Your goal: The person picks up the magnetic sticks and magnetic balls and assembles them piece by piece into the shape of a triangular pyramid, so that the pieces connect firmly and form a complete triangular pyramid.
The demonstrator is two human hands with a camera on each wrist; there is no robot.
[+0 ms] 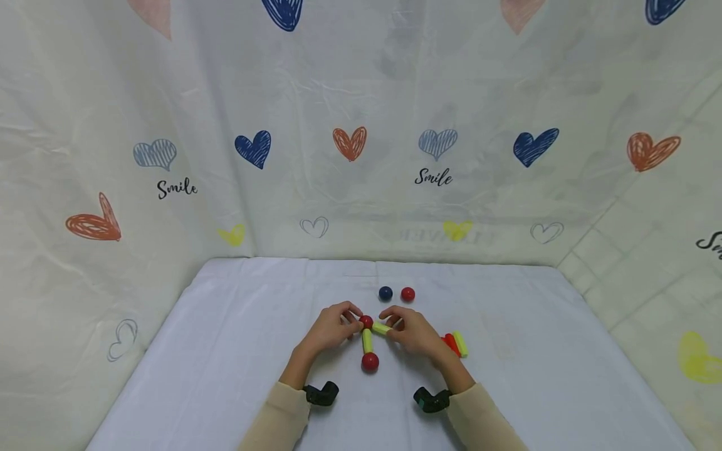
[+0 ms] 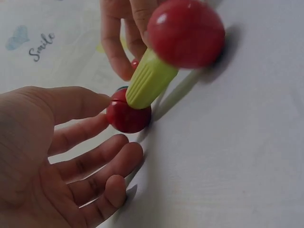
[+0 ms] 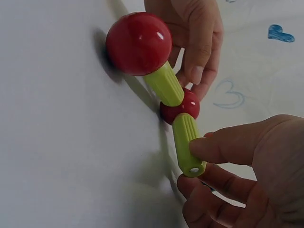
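Partner: Left side first. What have you got?

Me: Left hand (image 1: pixel 336 326): thumb and forefinger pinch the joining ball (image 1: pixel 366 322), a red one, about mid-table in front of me. Other three fingers loosely bent, off the ball.

Partner: And the right?

Me: Right hand (image 1: pixel 414 329): thumb and fingertips grip the side rod (image 3: pixel 183 142), yellow-green, ribbed, a small hole in its near end. Its other end meets the joining ball (plugged in or merely touching, I cannot tell).

Partner: Anything else on that ball?

Me: One more yellow-green piece, the front rod (image 1: pixel 368 341), running from it toward my body. At its near end, the front ball (image 1: pixel 370 362), also red, between my forearms; neither hand on it.

Partner: Loose parts?

Me: Beyond my hands, on the white cloth (image 1: pixel 237 344): a dark blue ball (image 1: pixel 385 293) and a spare red ball (image 1: pixel 408 294), side by side, slightly apart. Right of my right hand: red pieces (image 1: pixel 451 343), partly hidden by my forearm, count unclear, and a spare rod (image 1: pixel 460 344), yellow-green, lying beside them.

Partner: Backdrop?

Me: Pale hanging sheet (image 1: pixel 361 88), printed with hearts and "Smile".
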